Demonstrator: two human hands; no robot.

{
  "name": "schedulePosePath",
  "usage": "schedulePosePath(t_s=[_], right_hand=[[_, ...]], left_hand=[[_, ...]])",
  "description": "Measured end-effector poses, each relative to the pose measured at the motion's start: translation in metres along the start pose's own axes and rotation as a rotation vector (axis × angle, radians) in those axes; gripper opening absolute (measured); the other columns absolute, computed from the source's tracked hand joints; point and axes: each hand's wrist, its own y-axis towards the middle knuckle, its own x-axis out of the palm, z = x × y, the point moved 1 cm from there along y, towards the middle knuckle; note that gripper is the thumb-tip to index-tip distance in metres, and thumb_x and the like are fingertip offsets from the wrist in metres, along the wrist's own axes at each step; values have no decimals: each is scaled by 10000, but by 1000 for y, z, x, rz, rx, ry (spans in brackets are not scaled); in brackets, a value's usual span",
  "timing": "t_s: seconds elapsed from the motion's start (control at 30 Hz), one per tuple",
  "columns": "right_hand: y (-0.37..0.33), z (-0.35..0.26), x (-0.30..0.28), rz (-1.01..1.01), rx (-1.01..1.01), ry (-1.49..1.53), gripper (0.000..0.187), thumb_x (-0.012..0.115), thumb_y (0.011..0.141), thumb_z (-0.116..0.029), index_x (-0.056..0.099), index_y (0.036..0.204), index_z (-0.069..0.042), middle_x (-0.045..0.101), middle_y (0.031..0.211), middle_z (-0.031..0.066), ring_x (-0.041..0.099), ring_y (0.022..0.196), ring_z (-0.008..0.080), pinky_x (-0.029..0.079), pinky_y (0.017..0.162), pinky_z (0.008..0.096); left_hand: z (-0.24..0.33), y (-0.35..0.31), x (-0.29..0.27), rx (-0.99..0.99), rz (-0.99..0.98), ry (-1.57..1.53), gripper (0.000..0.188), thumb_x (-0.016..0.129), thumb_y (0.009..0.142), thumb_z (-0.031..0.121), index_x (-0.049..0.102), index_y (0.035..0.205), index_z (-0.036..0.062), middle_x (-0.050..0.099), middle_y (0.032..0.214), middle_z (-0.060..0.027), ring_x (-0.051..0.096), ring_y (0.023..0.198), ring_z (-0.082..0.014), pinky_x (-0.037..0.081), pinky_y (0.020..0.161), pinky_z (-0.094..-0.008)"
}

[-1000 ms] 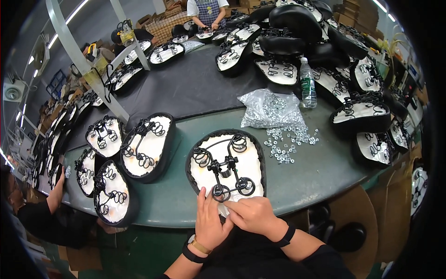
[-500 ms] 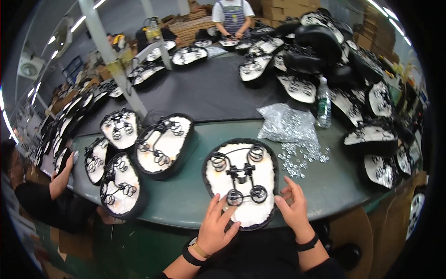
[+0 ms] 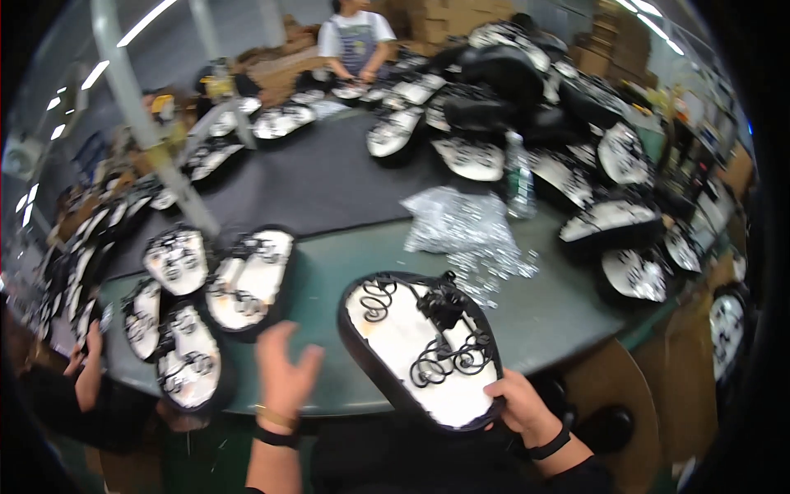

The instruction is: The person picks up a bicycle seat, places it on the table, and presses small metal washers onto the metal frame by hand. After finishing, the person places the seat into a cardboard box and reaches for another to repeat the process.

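A bike saddle (image 3: 403,350) faces underside up in front of me, with white foam, black coil springs and a black frame inside a black rim. It is tilted, its lower right side raised. My right hand (image 3: 524,403) is closed around its lower right edge, thumb on the white underside; the fingers beneath are hidden. To the left of it, my left hand (image 3: 286,370) is in the air, blurred, fingers and thumb apart with nothing in them. Nearest to that hand is another saddle (image 3: 251,280), one of several lying spring side up on the green tabletop (image 3: 329,263).
A clear plastic bag of small metal nuts (image 3: 457,221) lies beyond the saddle, with loose nuts (image 3: 477,280) spilled beside it. A plastic bottle (image 3: 519,177) stands behind. Saddles are heaped at the right. Two people are at the table, one far, one at left.
My right hand has taken hold of the saddle's edge; the saddle has turned and tilted. My left hand has come off it and moved left. The whole view has shifted.
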Motion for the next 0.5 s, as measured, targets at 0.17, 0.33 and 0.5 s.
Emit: schedulePosePath(t_s=[0.17,0.33,0.5], right_hand=[[-102,-31,-56,248,-466,111,534,614,828,-152,585,1313,69,712,1193,167,707,1028,269,541,983,374],[-179,-21,-131,858,-768,-49,396,541,926,-221,563,1227,36,687,853,98,630,546,172,504,439,276],[-193,57,-193,1177,-682,3,350,523,928,-222,580,1231,-56,685,937,99,641,633,218,523,498,315]], left_hand=[[-122,24,-30,-147,-20,655,544,876,725,133,590,1173,15,611,1162,-205,532,1145,-426,408,1022,-513],[-148,31,-19,-54,-32,509,308,751,774,-47,560,1005,24,578,983,-171,583,946,-404,468,813,-478],[-115,31,-8,17,-10,207,229,725,813,-55,597,995,-2,591,903,-160,589,802,-338,495,751,-411]])
